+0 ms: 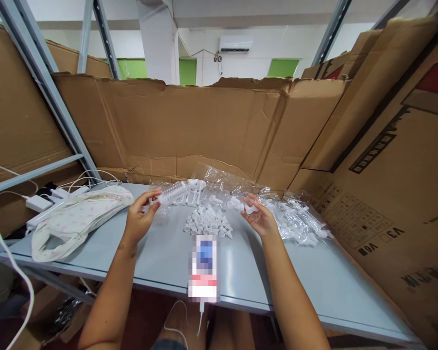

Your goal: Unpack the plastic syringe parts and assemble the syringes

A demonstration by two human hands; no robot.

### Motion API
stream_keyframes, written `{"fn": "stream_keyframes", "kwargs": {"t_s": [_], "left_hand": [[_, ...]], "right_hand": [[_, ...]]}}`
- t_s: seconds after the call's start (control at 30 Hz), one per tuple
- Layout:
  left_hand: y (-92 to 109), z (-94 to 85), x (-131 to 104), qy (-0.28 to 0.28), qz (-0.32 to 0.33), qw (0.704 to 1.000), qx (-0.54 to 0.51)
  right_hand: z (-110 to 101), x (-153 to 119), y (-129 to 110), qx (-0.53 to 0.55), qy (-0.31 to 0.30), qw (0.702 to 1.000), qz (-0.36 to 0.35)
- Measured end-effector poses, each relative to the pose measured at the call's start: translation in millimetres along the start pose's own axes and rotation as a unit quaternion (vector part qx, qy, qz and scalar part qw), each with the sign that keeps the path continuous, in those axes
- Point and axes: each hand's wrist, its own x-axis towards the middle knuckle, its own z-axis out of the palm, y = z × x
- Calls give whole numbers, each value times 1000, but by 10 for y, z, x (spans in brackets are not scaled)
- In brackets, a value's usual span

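Observation:
My left hand is closed around one end of a clear plastic tube with printed marks, which looks like a large syringe barrel; it points up and to the right. Across the table, my right hand grips a small white plastic piece between thumb and fingers; its exact kind cannot be made out. Between the hands lies a heap of small white cone-shaped caps. Behind it are several white plunger-like parts and a crumpled clear plastic bag.
Clear bags of packed plastic parts lie on the right. A blurred phone with a cable sits at the table's front edge. On the left are a white spotted fabric item and chargers. Cardboard walls enclose the grey table.

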Motion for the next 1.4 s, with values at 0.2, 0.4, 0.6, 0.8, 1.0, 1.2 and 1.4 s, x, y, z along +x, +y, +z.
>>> {"fn": "stream_keyframes", "kwargs": {"t_s": [0.2,0.4,0.6,0.8,1.0,1.2,1.4], "left_hand": [[-109,29,-357,-13,-60,995,79],[-240,42,-665,-4,-128,988,86],[-321,49,-816,-35,-132,980,141],[-388,126,-906,-84,-135,971,176],[-351,158,-925,-114,-123,966,197],[-334,232,-885,-154,-88,962,207],[-315,279,-804,-170,-49,942,285]], "right_hand": [[-1,7,15,9,19,1000,-19],[30,0,18,-1,35,999,-21],[28,-2,6,27,32,999,-24],[-20,-2,-15,91,-2,995,-29],[-30,-24,-32,131,-24,991,-33],[11,-45,-23,88,-20,996,-30],[38,-51,-20,80,-17,996,-24]]}}
